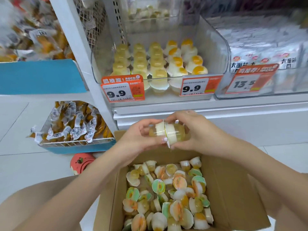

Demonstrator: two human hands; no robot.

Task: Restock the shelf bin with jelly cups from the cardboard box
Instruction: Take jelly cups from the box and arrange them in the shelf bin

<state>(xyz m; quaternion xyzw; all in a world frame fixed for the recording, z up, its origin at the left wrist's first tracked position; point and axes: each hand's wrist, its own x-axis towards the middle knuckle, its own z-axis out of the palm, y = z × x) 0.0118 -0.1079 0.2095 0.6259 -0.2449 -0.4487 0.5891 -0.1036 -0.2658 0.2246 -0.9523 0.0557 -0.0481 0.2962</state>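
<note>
Above the cardboard box [233, 189], the left hand [141, 137] and right hand [193, 130] each curl around a jelly cup [173, 133], lids apparently pressed together, so lift both level into the shelf bin [215, 47], continuing the yellow rows.

Two orange price tags [122, 88] reading 9.9 hang on the shelf edge. At three o'clock, white snack packets [260, 54] sit behind a 13.5 tag [250, 80]. At nine o'clock, a blue basket [78, 145] holds wrapped orange snacks [75, 122] on the floor.
</note>
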